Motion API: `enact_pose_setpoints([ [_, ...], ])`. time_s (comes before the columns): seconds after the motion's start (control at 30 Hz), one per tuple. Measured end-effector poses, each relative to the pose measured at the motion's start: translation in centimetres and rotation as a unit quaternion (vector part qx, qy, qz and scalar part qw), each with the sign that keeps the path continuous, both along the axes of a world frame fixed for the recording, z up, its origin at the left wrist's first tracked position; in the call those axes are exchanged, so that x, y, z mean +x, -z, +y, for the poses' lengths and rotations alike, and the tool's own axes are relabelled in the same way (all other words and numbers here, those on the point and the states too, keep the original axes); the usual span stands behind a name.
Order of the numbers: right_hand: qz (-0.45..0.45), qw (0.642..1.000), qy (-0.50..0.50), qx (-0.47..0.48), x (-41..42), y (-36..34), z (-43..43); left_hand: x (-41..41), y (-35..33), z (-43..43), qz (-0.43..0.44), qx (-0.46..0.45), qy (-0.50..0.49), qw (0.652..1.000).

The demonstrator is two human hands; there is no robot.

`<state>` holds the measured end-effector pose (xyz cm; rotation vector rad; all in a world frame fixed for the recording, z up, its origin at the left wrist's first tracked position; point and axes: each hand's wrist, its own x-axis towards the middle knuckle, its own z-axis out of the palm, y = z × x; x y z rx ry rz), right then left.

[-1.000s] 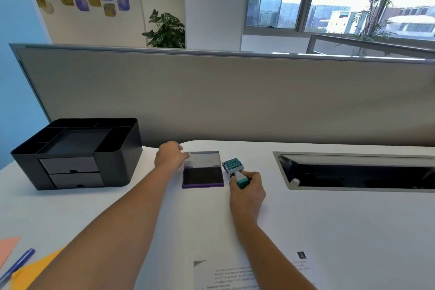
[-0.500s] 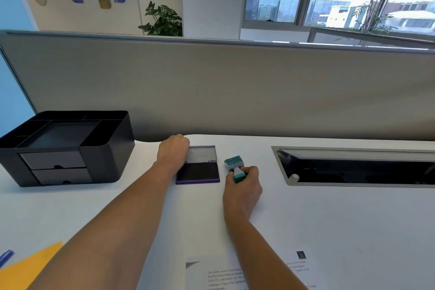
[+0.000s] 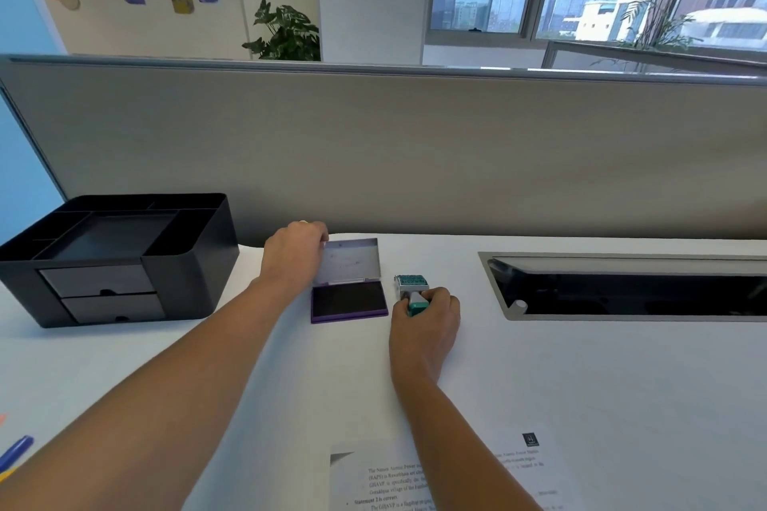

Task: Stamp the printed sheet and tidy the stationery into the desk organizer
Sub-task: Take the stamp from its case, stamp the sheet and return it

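Left grip (image 3: 292,257) clasps the open ink pad (image 3: 348,299); right grip (image 3: 425,328) grasps the stamp (image 3: 411,286) beside it; organizer (image 3: 124,257) sits at the left edge of the worktop (image 3: 581,365).

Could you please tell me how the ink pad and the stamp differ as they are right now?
The ink pad is purple, flat and wide; the stamp is teal-and-white, small and blocky. The ink pad lies open on the desk; the stamp is tilted, beside it. The left hand holds the ink pad's lid; the right hand grips the stamp's handle. Both are in hand.
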<state>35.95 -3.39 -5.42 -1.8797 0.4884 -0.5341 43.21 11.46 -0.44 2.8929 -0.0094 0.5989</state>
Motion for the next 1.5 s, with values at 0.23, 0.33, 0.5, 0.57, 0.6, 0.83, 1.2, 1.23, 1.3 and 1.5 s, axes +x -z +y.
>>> enact_pose_setpoints([
  [0.23,-0.001,1.000,0.002,-0.005,-0.1,-0.3,0.0,-2.2,-0.9,0.3,-0.059,-0.080,0.075,0.992],
  [0.33,-0.002,1.000,0.001,-0.010,-0.2,-0.4,0.0,-3.7,-0.3,0.3,-0.091,-0.079,0.117,0.986],
  [0.5,-0.009,1.000,0.003,-0.019,-0.3,-0.3,0.0,-6.3,1.5,0.4,-0.094,-0.072,0.141,0.983],
  [0.57,-0.007,1.000,0.002,-0.018,-0.3,-0.4,0.0,-7.0,2.4,0.5,-0.088,-0.054,0.154,0.983],
  [0.6,-0.007,1.000,0.002,-0.018,-0.3,-0.4,0.0,-7.3,2.7,0.6,-0.083,-0.047,0.159,0.983],
  [0.83,-0.003,1.000,-0.007,-0.014,-0.3,-0.3,-0.1,-8.1,3.8,0.5,-0.057,-0.058,0.152,0.985],
  [1.2,-0.007,0.997,0.008,-0.074,-0.4,-0.5,0.1,-6.8,4.5,1.2,0.130,-0.174,0.127,0.968],
  [1.23,-0.003,0.996,0.009,-0.083,-0.5,-0.5,0.1,-6.8,4.6,1.2,0.126,-0.172,0.125,0.969],
  [1.3,0.005,0.996,0.003,-0.092,-0.5,-0.4,0.1,-6.8,4.6,1.1,0.118,-0.171,0.126,0.970],
  [1.5,-0.021,0.998,-0.023,-0.051,-0.8,-0.7,-0.1,-6.7,4.5,1.1,0.109,-0.160,0.117,0.974],
])
